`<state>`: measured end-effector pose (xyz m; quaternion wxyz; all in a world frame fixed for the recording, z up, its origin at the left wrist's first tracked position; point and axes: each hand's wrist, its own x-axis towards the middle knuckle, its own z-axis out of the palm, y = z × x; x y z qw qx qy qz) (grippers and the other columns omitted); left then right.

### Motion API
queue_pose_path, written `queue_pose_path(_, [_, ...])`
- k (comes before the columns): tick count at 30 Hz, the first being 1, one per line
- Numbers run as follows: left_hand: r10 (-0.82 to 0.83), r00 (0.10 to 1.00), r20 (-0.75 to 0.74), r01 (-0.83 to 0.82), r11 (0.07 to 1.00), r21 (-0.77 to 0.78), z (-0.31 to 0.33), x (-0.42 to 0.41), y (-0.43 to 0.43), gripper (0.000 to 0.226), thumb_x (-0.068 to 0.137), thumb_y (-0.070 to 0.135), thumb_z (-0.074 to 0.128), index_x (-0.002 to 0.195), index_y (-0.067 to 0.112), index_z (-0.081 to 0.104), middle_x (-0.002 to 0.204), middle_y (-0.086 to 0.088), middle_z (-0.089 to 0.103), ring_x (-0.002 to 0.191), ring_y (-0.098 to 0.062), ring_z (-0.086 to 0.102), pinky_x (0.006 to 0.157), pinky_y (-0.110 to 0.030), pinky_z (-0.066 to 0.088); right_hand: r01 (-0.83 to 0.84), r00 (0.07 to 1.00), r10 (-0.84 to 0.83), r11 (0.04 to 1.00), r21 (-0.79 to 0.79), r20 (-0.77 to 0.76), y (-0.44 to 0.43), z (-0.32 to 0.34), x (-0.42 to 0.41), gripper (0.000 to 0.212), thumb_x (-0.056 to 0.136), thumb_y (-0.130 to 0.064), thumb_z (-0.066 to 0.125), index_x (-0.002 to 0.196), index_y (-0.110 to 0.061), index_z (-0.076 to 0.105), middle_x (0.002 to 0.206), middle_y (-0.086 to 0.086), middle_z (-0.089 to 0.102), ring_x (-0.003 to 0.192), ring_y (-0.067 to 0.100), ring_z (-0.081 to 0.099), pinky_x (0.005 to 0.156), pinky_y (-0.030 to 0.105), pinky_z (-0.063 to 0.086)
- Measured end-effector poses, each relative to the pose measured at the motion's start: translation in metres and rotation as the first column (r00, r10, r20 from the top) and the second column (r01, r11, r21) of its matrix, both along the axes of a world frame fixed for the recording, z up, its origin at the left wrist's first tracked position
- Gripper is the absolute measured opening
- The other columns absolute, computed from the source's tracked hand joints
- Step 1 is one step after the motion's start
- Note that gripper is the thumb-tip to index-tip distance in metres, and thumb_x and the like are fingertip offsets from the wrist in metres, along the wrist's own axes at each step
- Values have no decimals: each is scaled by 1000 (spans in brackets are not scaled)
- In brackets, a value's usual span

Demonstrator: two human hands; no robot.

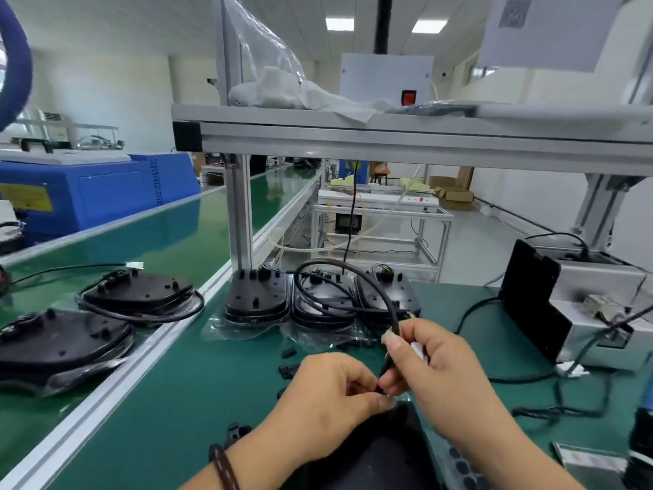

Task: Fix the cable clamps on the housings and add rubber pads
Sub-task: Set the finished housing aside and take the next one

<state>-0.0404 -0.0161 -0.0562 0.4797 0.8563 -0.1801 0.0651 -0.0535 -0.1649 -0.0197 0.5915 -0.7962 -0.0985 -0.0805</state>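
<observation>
- Pinching a black cable [391, 309] with the right hand [438, 366], thumb and forefinger closed on it just below its upward loop.
- Gripping the lower end of the same cable with the left hand [328, 394], fingers curled and fingertips meeting right beside those of the right hand; too small to tell whether a clamp sits between them.
- Held just above a black housing [371, 457] lying on the green surface [183, 412] at the near edge, partly hidden by both wrists.
- Looping up and back from the hands toward three more housings [256, 298] standing in a row on clear plastic bags at the far side of the surface.
- Lying loose on the surface between that row and the hands: small black cable clamps [288, 352].
- Resting near the right forearm: a strip of dark rubber pads [459, 466].
- Sitting on the conveyor belt [169, 242] to the left: two further housings [141, 295] with cables coiled around them.
</observation>
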Motion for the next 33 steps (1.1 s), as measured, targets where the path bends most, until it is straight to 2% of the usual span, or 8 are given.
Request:
queue_pose_path(12, [-28, 1000, 11, 28, 998, 47, 15, -7, -2, 7, 81, 38, 71, 74, 36, 70, 75, 19, 68, 68, 10, 60, 72, -14, 50, 67, 991, -89, 977, 203, 101, -31, 36, 17, 24, 96, -17, 52, 91, -39, 60, 57, -4, 55, 44, 8, 42, 44, 20, 35])
queue_pose_path(17, [-125, 983, -135, 183, 745, 641, 84, -21, 32, 53, 75, 77, 47, 82, 28, 66, 76, 4, 64, 62, -8, 56, 67, -26, 51, 221, 958, -244, 962, 161, 147, -74, 74, 47, 17, 99, -25, 50, 114, -19, 53, 64, 1, 56, 53, 6, 46, 57, 25, 35])
queue_pose_path(20, [-170, 985, 8, 127, 768, 628, 142, -22, 35, 43, 80, 69, 47, 82, 29, 64, 65, 12, 59, 53, 1, 48, 54, -12, 44, 134, 974, -160, 977, 163, 161, -79, 69, 47, 12, 99, -17, 48, 108, -21, 56, 62, -2, 60, 45, 0, 44, 55, 21, 33])
queue_pose_path(22, [-157, 952, 264, -14, 837, 548, 160, -5, 10, 24, 89, 54, 50, 107, 45, 62, 100, 25, 65, 88, 11, 56, 84, -12, 48, -25, 980, -25, 968, 249, 197, -77, 63, 43, 16, 98, -14, 49, 104, -24, 60, 60, -2, 59, 47, 4, 43, 52, 18, 35])
queue_pose_path(26, [-259, 889, 376, -51, 762, 646, 158, 45, -51, 61, 97, 38, 44, 150, 34, 12, 156, 10, 21, 143, -11, 17, 120, -36, 5, -266, 940, 134, 865, 426, 313, -71, 58, 36, 14, 89, -28, 56, 97, -26, 68, 54, 1, 47, 46, 9, 36, 46, 18, 33])
queue_pose_path(29, [-351, 871, 343, 42, 750, 661, 157, 65, -61, 44, 99, 38, 39, 142, 38, 32, 132, 10, 55, 127, -15, 45, 116, -43, 10, -286, 927, 120, 839, 463, 356, -72, 62, 33, 17, 87, -26, 54, 99, -26, 65, 49, -3, 40, 43, 8, 31, 45, 20, 30])
queue_pose_path(31, [-379, 818, 432, 27, 776, 631, 161, 71, -58, 25, 98, 38, 38, 113, 28, 56, 87, 14, 61, 93, -18, 58, 86, -29, 37, -253, 932, 82, 845, 471, 353, -75, 66, 31, 17, 85, -23, 54, 98, -30, 63, 49, -3, 35, 43, 9, 28, 45, 21, 27])
queue_pose_path(33, [-386, 714, 584, -132, 745, 653, 164, 76, -52, 33, 94, 49, 31, 89, 23, 52, 68, 11, 48, 69, -17, 51, 60, -28, 35, -220, 938, 54, 855, 469, 342, -77, 70, 30, 18, 83, -21, 53, 94, -34, 61, 48, -3, 32, 44, 11, 26, 45, 22, 24])
